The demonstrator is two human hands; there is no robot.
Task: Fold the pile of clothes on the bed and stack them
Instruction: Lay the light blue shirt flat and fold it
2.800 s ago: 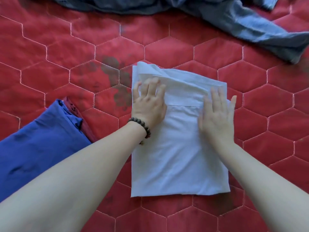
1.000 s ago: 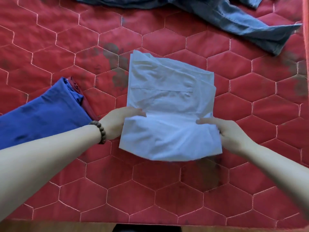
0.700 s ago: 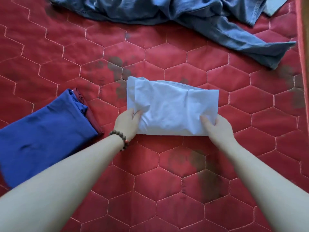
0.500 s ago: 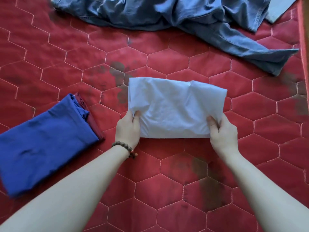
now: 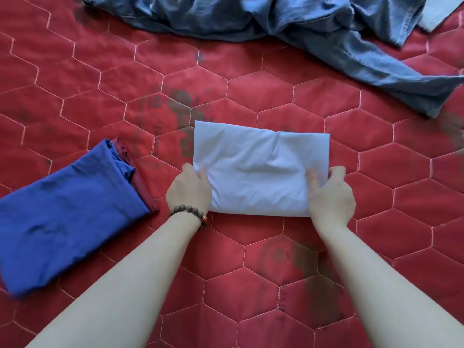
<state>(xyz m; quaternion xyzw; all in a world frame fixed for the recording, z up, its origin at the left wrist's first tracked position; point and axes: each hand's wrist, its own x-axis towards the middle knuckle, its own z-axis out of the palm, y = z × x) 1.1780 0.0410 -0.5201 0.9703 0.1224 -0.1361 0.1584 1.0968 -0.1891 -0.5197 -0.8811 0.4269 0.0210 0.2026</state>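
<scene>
Denim heap [image 5: 288, 18] beyond white garment [image 5: 261, 169]; blue folded stack [image 5: 62, 207] left.

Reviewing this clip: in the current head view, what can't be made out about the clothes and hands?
- Red garment: only an edge shows; the blue garment on top covers the rest.
- Denim pile: cut off by the top edge, so its piece count is unclear.
- Pale cloth: cut by the top right corner, type unknown.
- White garment: folded, so type and inner layers are hidden.
- Left hand, right hand: fingers under the garment are hidden.
</scene>
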